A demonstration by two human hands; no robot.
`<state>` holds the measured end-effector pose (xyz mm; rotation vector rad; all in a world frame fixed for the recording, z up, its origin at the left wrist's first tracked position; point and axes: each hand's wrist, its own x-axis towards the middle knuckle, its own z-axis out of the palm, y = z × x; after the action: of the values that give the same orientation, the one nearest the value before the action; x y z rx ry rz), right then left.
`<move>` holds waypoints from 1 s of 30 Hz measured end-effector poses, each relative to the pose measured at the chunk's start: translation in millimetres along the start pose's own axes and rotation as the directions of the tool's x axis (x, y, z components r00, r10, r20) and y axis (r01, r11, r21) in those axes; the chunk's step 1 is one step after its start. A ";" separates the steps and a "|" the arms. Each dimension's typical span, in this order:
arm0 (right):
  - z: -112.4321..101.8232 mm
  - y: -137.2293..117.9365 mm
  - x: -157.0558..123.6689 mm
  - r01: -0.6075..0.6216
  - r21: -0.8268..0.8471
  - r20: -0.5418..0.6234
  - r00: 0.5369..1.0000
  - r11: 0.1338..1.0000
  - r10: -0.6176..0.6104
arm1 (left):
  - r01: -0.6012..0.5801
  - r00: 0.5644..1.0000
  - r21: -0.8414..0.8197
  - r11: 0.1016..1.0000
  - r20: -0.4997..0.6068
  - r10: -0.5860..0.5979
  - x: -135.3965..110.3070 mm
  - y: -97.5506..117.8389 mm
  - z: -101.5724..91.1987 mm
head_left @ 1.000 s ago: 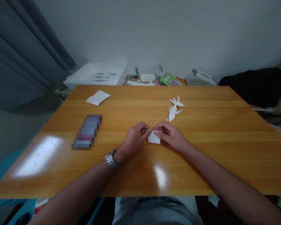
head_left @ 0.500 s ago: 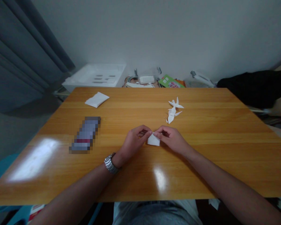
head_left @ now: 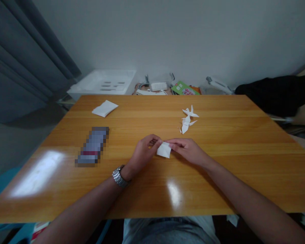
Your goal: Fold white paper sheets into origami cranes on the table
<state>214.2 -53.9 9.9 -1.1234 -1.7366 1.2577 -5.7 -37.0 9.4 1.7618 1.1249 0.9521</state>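
Note:
A small folded square of white paper [head_left: 164,150] is held between my two hands over the middle of the table. My left hand [head_left: 147,148] pinches its upper left corner between thumb and fingers. At its upper right edge, my right hand [head_left: 186,149] grips the paper, thumb in front and fingers behind. Past the right hand, two white origami cranes [head_left: 186,124] lie close together on the wood. The paper's far side is hidden.
The glossy wooden table [head_left: 142,189] bears a stack of white paper [head_left: 105,108] at the far left and a pixelated phone-like object [head_left: 93,145] nearer me. Behind its far edge are a white foam tray [head_left: 112,79], a green booklet [head_left: 184,88] and a black cloth [head_left: 274,93].
The paper has shifted slightly left with my left hand. My right fingers have straightened along its top edge, and the right thumb has moved off its face toward the right edge.

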 end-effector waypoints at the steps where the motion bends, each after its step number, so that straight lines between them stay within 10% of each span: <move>1: 0.4 0.9 0.0 -0.001 0.006 -0.001 1.000 1.000 0.001 | 0.003 1.000 -0.001 1.000 0.001 -0.003 0.1 0.3 -0.3; 30: 4.2 -1.2 0.0 0.015 -0.093 -0.147 0.989 0.996 -0.029 | 0.060 0.989 -0.152 0.987 0.142 -0.038 -4.1 -0.4 4.4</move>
<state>210.1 -55.5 9.9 -1.2157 -1.7043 1.0618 -3.2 -41.7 6.8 1.6405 0.9742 0.8503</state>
